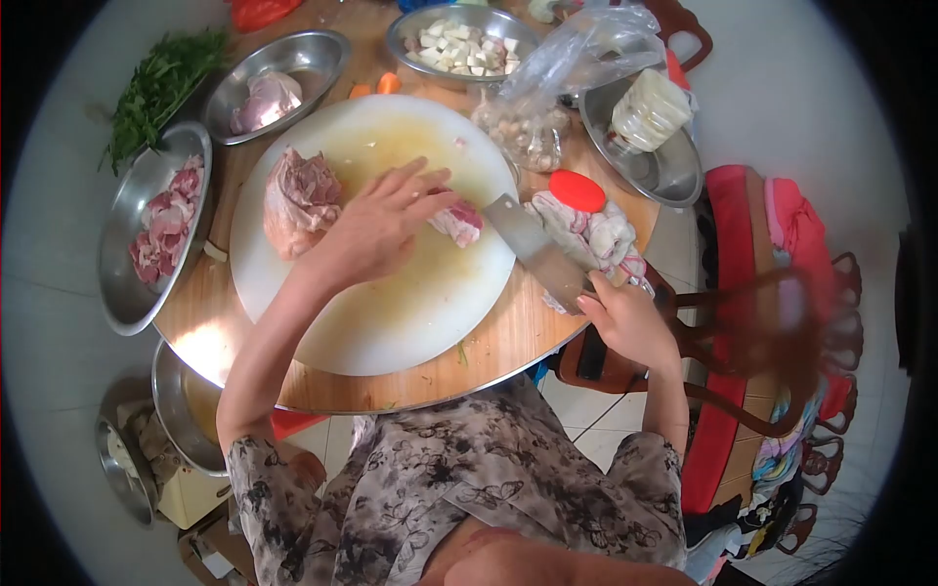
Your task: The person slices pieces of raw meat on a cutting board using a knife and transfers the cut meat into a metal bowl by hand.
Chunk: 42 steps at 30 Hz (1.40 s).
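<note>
My left hand (383,220) reaches over a round white cutting board (391,342), its fingers stretched out over a small piece of raw meat (457,225). Whether the fingertips press on that piece I cannot tell. A larger chunk of raw meat with skin (298,205) rests on the board, left of this hand. At the board's right edge, my right hand (622,317) grips a cleaver (537,252) by its handle, the broad blade pointing up and left. Under and beside the blade lies a crumpled pale cloth (608,237).
Around the board stand metal bowls: one with cut meat (168,230), one with a pale purple piece (269,101), one with white cubes (464,49). Greens (161,93) lie at left. A plastic bag (528,127), red lid (576,191) and wooden chair (752,391) are at right.
</note>
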Each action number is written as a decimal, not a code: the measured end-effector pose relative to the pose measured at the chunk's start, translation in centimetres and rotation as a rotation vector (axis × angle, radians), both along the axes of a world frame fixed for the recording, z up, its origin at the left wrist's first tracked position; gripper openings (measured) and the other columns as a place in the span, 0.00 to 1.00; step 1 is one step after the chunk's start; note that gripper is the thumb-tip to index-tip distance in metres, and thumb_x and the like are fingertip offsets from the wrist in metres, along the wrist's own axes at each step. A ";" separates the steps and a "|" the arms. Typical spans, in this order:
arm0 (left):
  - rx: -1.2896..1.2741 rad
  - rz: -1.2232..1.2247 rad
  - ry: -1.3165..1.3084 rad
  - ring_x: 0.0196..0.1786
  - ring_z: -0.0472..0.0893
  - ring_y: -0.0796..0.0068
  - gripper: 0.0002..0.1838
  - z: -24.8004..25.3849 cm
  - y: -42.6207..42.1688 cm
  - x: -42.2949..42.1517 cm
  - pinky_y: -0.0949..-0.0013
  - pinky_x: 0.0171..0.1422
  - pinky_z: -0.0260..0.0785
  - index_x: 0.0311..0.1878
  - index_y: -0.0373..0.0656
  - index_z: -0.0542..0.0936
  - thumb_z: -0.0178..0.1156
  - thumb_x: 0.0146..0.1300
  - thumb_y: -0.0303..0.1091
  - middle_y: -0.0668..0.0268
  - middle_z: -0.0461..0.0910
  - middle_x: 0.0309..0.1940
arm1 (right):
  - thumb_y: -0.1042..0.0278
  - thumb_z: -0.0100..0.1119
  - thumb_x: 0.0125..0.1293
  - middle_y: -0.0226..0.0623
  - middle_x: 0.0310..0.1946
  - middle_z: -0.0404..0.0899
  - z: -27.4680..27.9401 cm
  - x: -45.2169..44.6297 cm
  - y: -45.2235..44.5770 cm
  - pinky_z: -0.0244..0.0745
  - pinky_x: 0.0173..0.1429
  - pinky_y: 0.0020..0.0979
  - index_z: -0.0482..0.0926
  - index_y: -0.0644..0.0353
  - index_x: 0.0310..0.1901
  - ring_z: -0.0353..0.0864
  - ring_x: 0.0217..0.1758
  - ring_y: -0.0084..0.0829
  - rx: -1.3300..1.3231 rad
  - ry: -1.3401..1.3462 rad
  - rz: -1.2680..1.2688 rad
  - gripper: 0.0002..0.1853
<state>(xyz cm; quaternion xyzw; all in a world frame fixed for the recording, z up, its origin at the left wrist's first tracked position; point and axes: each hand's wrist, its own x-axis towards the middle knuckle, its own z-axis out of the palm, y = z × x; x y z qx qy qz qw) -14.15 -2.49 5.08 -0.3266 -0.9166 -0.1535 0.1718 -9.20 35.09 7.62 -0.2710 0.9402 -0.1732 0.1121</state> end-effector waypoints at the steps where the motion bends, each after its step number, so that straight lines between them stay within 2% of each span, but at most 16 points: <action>1: 0.002 -0.076 -0.054 0.76 0.71 0.56 0.30 -0.9 0.4 -1.0 0.55 0.76 0.69 0.64 0.48 0.81 0.63 0.55 0.20 0.64 0.78 0.69 | 0.64 0.56 0.77 0.54 0.23 0.80 -0.4 0.2 0.2 0.73 0.35 0.54 0.71 0.69 0.51 0.83 0.30 0.59 -0.095 0.020 -0.051 0.14; 5: 0.056 -0.084 -0.209 0.67 0.79 0.55 0.27 -2.2 1.1 -4.2 0.54 0.68 0.74 0.61 0.46 0.83 0.63 0.56 0.23 0.64 0.82 0.64 | 0.65 0.57 0.77 0.55 0.24 0.80 -0.1 0.9 0.8 0.73 0.35 0.51 0.72 0.71 0.52 0.83 0.31 0.58 -0.308 -0.073 -0.276 0.15; 7: 0.201 0.032 -0.314 0.51 0.86 0.56 0.20 -1.3 1.2 -4.4 0.54 0.57 0.77 0.54 0.41 0.86 0.66 0.61 0.38 0.58 0.88 0.48 | 0.65 0.58 0.77 0.55 0.25 0.80 1.6 1.1 0.3 0.73 0.35 0.51 0.72 0.71 0.52 0.84 0.32 0.59 -0.290 -0.172 -0.347 0.15; 8: 0.204 0.043 -0.318 0.51 0.86 0.56 0.20 -0.8 0.9 -4.5 0.54 0.57 0.77 0.54 0.41 0.86 0.66 0.61 0.38 0.58 0.88 0.48 | 0.65 0.58 0.77 0.56 0.25 0.80 2.1 1.1 0.1 0.73 0.35 0.50 0.72 0.71 0.51 0.84 0.32 0.59 -0.272 -0.272 -0.416 0.15; 10: 0.644 0.252 -0.561 0.35 0.86 0.50 0.19 1.4 0.2 -3.8 0.53 0.43 0.78 0.44 0.37 0.86 0.67 0.63 0.45 0.51 0.86 0.31 | 0.65 0.58 0.77 0.56 0.25 0.80 0.3 0.9 0.6 0.73 0.35 0.50 0.72 0.71 0.51 0.84 0.32 0.59 -0.303 -0.223 -0.332 0.15; 13: 0.508 0.564 -0.492 0.32 0.85 0.47 0.20 5.3 -0.1 0.4 0.55 0.39 0.76 0.39 0.34 0.84 0.67 0.66 0.47 0.47 0.83 0.26 | 0.65 0.58 0.76 0.56 0.25 0.80 -0.5 1.0 0.0 0.73 0.35 0.50 0.72 0.71 0.50 0.83 0.32 0.59 -0.341 -0.158 -0.217 0.14; 15: 0.270 0.490 -0.315 0.31 0.86 0.47 0.18 2.0 -0.9 4.3 0.52 0.37 0.77 0.39 0.35 0.84 0.67 0.67 0.45 0.48 0.83 0.24 | 0.65 0.59 0.76 0.56 0.25 0.80 -0.4 1.0 -1.1 0.73 0.34 0.50 0.73 0.71 0.49 0.83 0.31 0.60 -0.351 -0.146 -0.169 0.14; 18: -0.019 0.542 -0.194 0.28 0.85 0.48 0.20 -3.1 0.2 12.1 0.51 0.29 0.78 0.51 0.40 0.76 0.70 0.66 0.43 0.53 0.83 0.34 | 0.65 0.59 0.76 0.55 0.24 0.79 -0.4 0.7 -2.8 0.72 0.34 0.52 0.72 0.69 0.47 0.82 0.30 0.60 -0.373 -0.014 -0.028 0.13; 21: 0.068 0.720 -0.239 0.35 0.87 0.47 0.25 -2.7 2.7 16.1 0.51 0.33 0.79 0.59 0.38 0.78 0.72 0.65 0.42 0.53 0.82 0.45 | 0.67 0.61 0.76 0.53 0.30 0.84 0.5 0.6 -4.4 0.73 0.32 0.43 0.75 0.68 0.54 0.81 0.27 0.54 -0.297 -0.032 0.094 0.14; 26: 0.248 0.779 -0.163 0.35 0.86 0.51 0.26 -3.5 4.2 16.4 0.52 0.35 0.79 0.61 0.40 0.79 0.75 0.63 0.39 0.56 0.82 0.42 | 0.72 0.59 0.74 0.45 0.22 0.79 3.5 0.8 -8.1 0.68 0.29 0.49 0.71 0.62 0.42 0.83 0.29 0.52 -0.128 0.074 0.382 0.06; 29: 0.273 0.779 -0.104 0.34 0.86 0.54 0.26 -3.9 4.4 16.1 0.54 0.36 0.80 0.61 0.41 0.80 0.76 0.62 0.37 0.57 0.82 0.41 | 0.75 0.58 0.67 0.45 0.23 0.80 4.1 0.3 -9.5 0.69 0.29 0.48 0.72 0.63 0.44 0.83 0.29 0.52 0.058 0.186 0.501 0.07; 33: 0.269 0.754 -0.060 0.36 0.86 0.58 0.30 -4.5 3.4 16.2 0.57 0.35 0.80 0.63 0.45 0.81 0.78 0.58 0.38 0.59 0.82 0.43 | 0.76 0.58 0.62 0.46 0.24 0.81 4.5 -0.9 -8.2 0.71 0.31 0.49 0.73 0.64 0.44 0.84 0.30 0.53 0.243 0.267 0.383 0.10; 35: 0.290 0.733 -0.088 0.37 0.86 0.59 0.32 -3.9 3.4 16.6 0.58 0.35 0.80 0.64 0.45 0.81 0.80 0.55 0.39 0.59 0.80 0.47 | 0.77 0.60 0.60 0.45 0.25 0.82 6.5 -1.1 -7.2 0.72 0.26 0.43 0.72 0.67 0.40 0.85 0.26 0.45 0.455 0.271 0.347 0.09; 37: 0.301 0.712 -0.133 0.38 0.86 0.61 0.35 -3.8 3.6 16.9 0.59 0.35 0.80 0.65 0.46 0.80 0.81 0.53 0.39 0.59 0.79 0.51 | 0.75 0.58 0.62 0.48 0.25 0.82 6.7 -0.3 -7.1 0.71 0.32 0.49 0.75 0.66 0.46 0.84 0.30 0.51 0.401 0.231 0.259 0.11; 39: 0.270 0.828 -0.072 0.39 0.84 0.63 0.40 -3.9 3.8 17.2 0.60 0.36 0.80 0.68 0.46 0.80 0.83 0.50 0.41 0.58 0.74 0.59 | 0.74 0.59 0.64 0.48 0.25 0.82 6.4 0.5 -7.4 0.70 0.31 0.49 0.75 0.66 0.47 0.84 0.29 0.51 0.082 0.165 0.308 0.11; 42: 0.288 0.890 -0.043 0.37 0.84 0.62 0.40 -4.3 3.6 16.9 0.61 0.36 0.80 0.68 0.44 0.79 0.83 0.50 0.42 0.56 0.73 0.60 | 0.74 0.61 0.65 0.46 0.26 0.83 6.8 0.9 -10.0 0.71 0.31 0.48 0.75 0.65 0.46 0.84 0.29 0.50 0.160 0.071 0.428 0.10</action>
